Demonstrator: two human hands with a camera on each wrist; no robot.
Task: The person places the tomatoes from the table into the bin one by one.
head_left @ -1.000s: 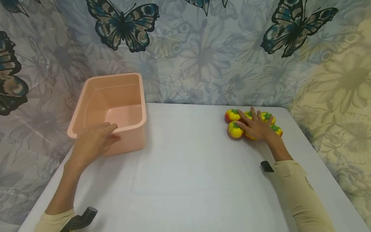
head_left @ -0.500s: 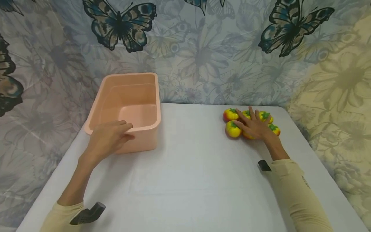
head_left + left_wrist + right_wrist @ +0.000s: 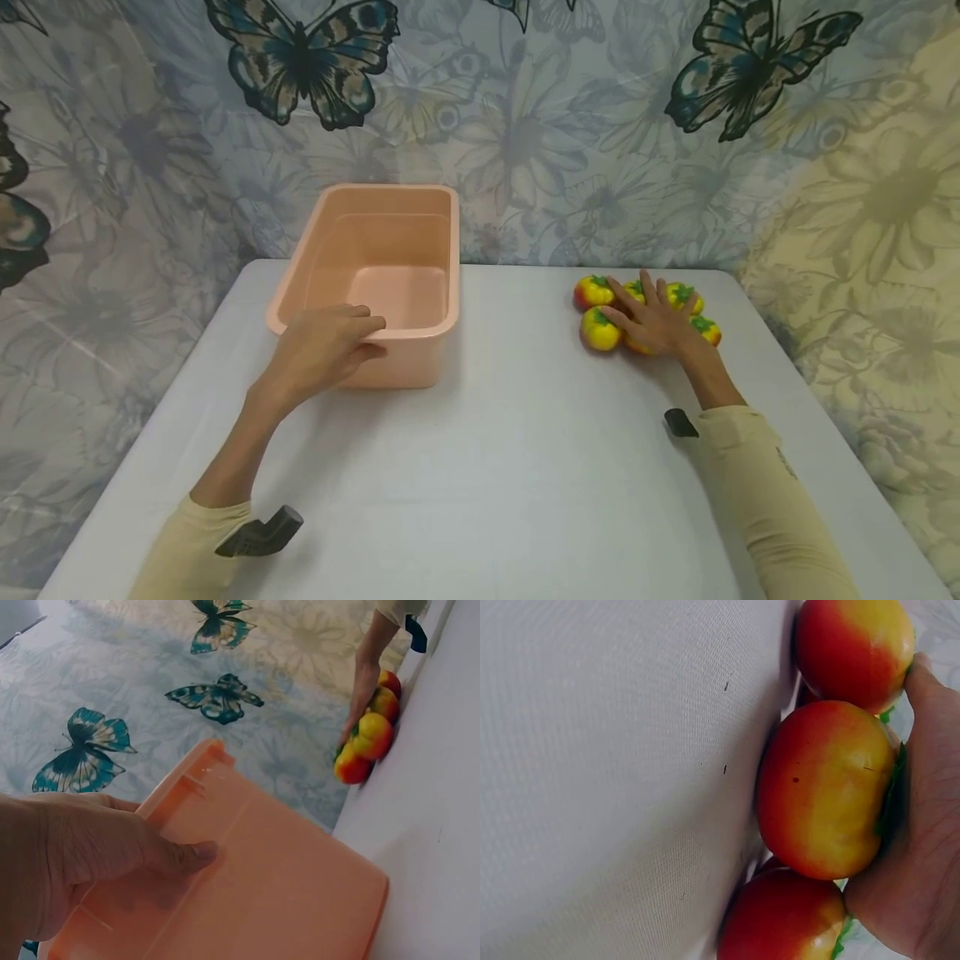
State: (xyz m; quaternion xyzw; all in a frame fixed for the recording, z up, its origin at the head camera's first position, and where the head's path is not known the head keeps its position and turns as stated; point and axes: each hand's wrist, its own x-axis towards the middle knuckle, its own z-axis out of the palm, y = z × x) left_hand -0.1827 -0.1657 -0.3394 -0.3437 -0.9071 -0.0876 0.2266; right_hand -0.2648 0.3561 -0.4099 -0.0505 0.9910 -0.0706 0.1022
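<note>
- The peach-pink rectangular bin (image 3: 397, 364), apparently plastic, had slid rightward across the white table (image 3: 510, 467) over the last second, and stood upright left of centre with its mouth facing up.
- The left grip (image 3: 322, 346), a bare hand, was grasping the bin's near wall at the rim, its thumb pressed along the outer face.
- The right grip (image 3: 656, 323) had stayed where it was, palm down with fingers spread, resting on a cluster of round, glossy yellow-and-red fruits (image 3: 601, 330) with green leafy tops; it was not curled around any of them.
- 6 fruits showed around that hand near the table's far right corner, packed close, some partly hidden by the fingers.
- The shift had narrowed the gap between bin and fruits, so the 2 things being handled were, by my judgement, better placed for work together.
- The bin's far end reached the table's back edge, just before the butterfly-and-flower fabric backdrop (image 3: 525, 208), so little room seemed left behind it.
- A stretch of table separated the bin's right wall from the nearest fruits, giving sideways room; the front offered much more.
- Whether the bin's base lay fully flat, I could not tell.
</note>
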